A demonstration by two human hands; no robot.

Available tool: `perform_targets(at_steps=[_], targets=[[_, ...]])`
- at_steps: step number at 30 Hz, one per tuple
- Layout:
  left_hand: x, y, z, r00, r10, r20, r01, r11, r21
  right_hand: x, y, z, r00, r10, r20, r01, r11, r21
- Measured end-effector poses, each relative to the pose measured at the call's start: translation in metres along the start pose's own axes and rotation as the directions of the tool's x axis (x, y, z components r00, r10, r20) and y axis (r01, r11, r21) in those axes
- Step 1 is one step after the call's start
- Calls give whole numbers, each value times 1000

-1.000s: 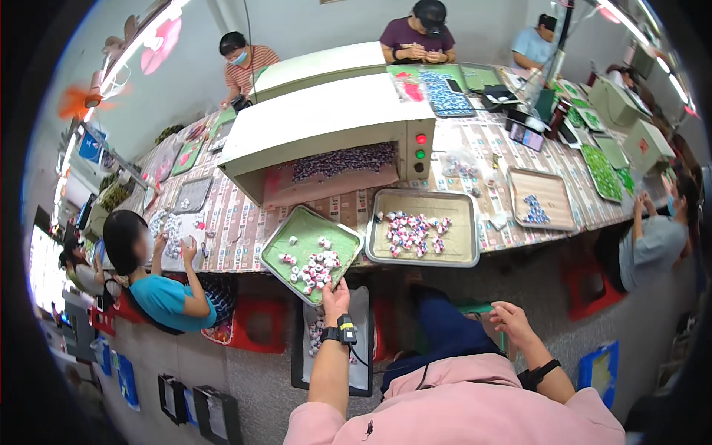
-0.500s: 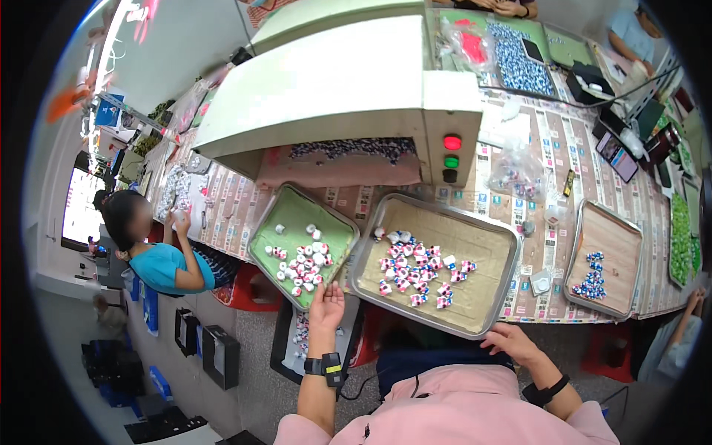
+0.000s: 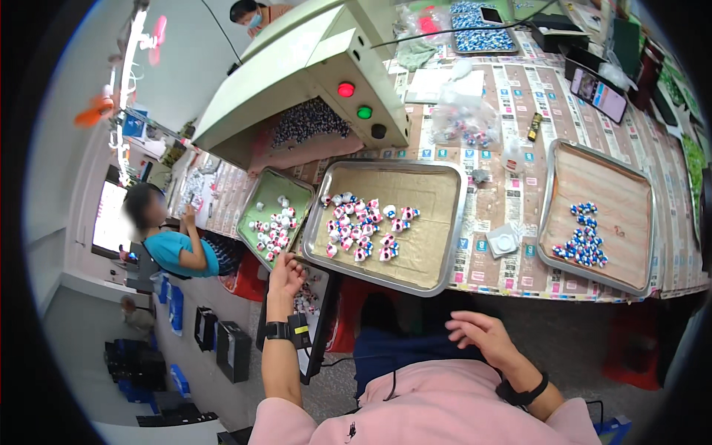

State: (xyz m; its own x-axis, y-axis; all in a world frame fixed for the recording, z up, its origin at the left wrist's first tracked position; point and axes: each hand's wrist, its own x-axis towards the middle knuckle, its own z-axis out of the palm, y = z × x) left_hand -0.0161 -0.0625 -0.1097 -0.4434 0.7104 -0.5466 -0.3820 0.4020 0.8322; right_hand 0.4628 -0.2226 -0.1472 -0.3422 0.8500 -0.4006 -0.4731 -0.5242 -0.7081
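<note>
The left hand (image 3: 285, 273) reaches up to the near corner of a green tray (image 3: 259, 206), its fingers curled together at the tray's rim; whether they pinch the rim or only rest against it I cannot tell, as the fingertips are turned away from the camera. A dark watch sits on that wrist. The green tray is shallow and rectangular, tilted a little, and lies at the table's near edge just beside a larger metal tray (image 3: 437, 222). Small pink-and-white pieces (image 3: 271, 228) are scattered over its green floor, too small to make out in shape.

The right hand (image 3: 480, 337) lies low over the person's lap, well apart from the table, with fingers loosely spread and holding nothing. A dark band circles its wrist.

The metal tray holds a loose cluster of the same pink-and-white pieces (image 3: 363, 226) on a tan liner. Further right, another metal tray (image 3: 630, 178) carries blue-and-white pieces (image 3: 582, 239). Behind the trays stands a pale green machine (image 3: 311, 67) with a red and a green light; its upper part runs out of view. The table (image 3: 504, 193) is covered in printed paper. At the left a seated person in a blue shirt (image 3: 178, 251) works at the same table, partly hidden by the table's edge.
</note>
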Motion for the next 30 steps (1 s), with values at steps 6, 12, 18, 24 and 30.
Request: perform_targets(at_steps=[6,12,18,24,30], targets=[[-19,-59,-107,909,417,5,-334,723,605,-78,114,-146,817,-187,-546,-110,878,-465],[-84,-190,-139,804,-561,-196,549,574,608,-147,202,-159,532,583,-614,-686,722,91],[-72,-275,-244,420,-907,-42,641,264,720,-123,197,-116,826,503,-254,-207,690,693],[-7,-285,-180,296,-955,29,591,207,780,-27,123,-99,804,485,-344,-186,754,630],[7,-253,-95,434,-892,129,124,201,972,7,96,-83,733,531,-425,-229,781,581]])
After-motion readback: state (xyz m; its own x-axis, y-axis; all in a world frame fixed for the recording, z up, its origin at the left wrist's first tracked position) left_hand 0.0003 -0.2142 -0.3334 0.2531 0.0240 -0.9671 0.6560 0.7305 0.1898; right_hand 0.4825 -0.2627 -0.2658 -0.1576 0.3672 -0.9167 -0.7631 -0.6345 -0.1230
